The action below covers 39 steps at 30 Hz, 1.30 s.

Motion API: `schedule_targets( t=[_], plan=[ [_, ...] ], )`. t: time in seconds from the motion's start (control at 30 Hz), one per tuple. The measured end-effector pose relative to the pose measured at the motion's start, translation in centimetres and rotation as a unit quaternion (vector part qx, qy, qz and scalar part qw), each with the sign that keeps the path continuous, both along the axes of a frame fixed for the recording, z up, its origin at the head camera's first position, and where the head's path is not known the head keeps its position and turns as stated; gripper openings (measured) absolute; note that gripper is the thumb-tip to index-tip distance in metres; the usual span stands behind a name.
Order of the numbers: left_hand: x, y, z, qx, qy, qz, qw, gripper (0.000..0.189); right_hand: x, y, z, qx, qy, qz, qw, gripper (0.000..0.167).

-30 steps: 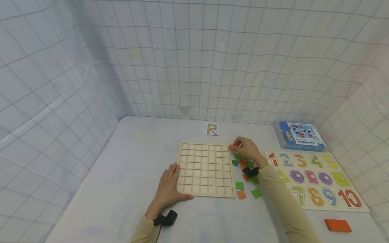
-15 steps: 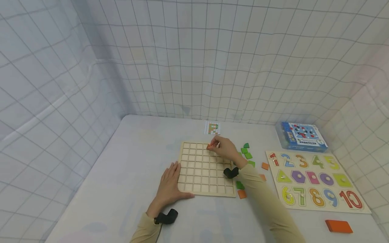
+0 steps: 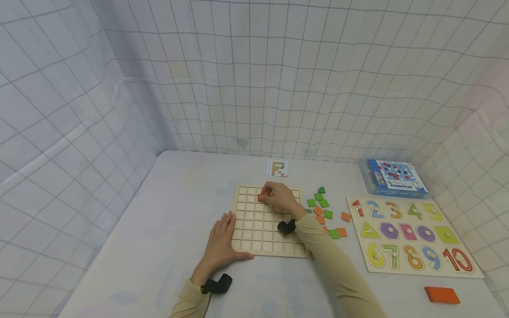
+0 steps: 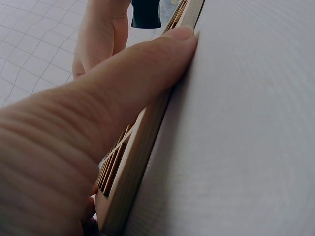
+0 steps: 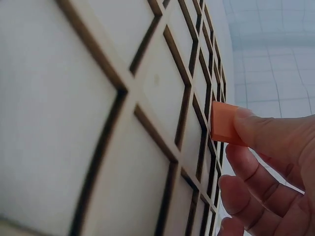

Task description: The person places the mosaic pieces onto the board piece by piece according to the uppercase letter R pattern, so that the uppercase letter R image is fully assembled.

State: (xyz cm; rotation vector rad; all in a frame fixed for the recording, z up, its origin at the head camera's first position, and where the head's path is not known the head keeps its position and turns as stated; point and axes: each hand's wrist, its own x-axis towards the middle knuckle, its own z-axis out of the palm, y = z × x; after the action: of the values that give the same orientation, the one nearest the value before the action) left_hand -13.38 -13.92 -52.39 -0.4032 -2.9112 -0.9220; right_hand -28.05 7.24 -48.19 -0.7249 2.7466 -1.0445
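A wooden grid board [image 3: 258, 225] lies flat on the table, its square cells bare where they show. My left hand [image 3: 221, 243] rests at its near-left corner, fingers straight along the left side and the thumb [image 4: 147, 64] stretched along the front edge. Over the far rows, my right hand [image 3: 280, 196] pinches an orange square tile [image 5: 225, 122] between thumb and fingers. In the right wrist view the tile stands tilted, close to the grid bars; whether it touches them I cannot tell. The right hand and forearm hide part of the board.
Loose green tiles [image 3: 328, 214] and orange tiles [image 3: 346, 217] lie right of the board. A small pattern card [image 3: 276, 168] sits beyond it. Farther right are a number puzzle board [image 3: 413, 238], a blue box [image 3: 393, 179] and an orange block [image 3: 442, 295].
My right hand has carried the orange tile leftward from the loose pile to above the board's far rows. Several loose tiles show again beside the arm. The left hand stays in place.
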Motion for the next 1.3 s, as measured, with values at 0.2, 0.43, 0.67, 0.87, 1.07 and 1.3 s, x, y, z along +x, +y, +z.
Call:
schedule_targets(
  t=[0.2, 0.43, 0.67, 0.87, 1.07, 1.3],
  plan=[
    [0.0, 0.0, 0.0, 0.003, 0.005, 0.001, 1.0000, 0.125, -0.2, -0.5, -0.2, 0.023, 0.003, 0.004, 0.9997, 0.010],
    [-0.1, 0.0, -0.1, -0.001, 0.010, -0.002, 0.9999, 0.125, -0.3, -0.7, -0.1, 0.053, 0.007, 0.000, 0.9986, 0.009],
    [-0.1, 0.0, 0.0, -0.001, 0.008, -0.002, 1.0000, 0.125, -0.2, -0.6, 0.2, 0.098, 0.010, 0.006, 0.9951, 0.014],
    [0.0, 0.0, -0.1, -0.002, 0.008, -0.002, 1.0000, 0.125, 0.1, -0.4, 0.5, 0.110, 0.001, 0.009, 0.9939, 0.018],
    [-0.1, 0.0, -0.1, -0.002, 0.009, -0.004, 1.0000, 0.125, 0.5, 0.8, 0.5, 0.094, 0.010, 0.040, 0.9947, 0.030],
    [-0.1, -0.1, -0.1, -0.002, 0.000, -0.005, 1.0000, 0.125, 0.5, 4.3, 0.5, 0.022, 0.082, 0.022, 0.9962, 0.034]
  ],
)
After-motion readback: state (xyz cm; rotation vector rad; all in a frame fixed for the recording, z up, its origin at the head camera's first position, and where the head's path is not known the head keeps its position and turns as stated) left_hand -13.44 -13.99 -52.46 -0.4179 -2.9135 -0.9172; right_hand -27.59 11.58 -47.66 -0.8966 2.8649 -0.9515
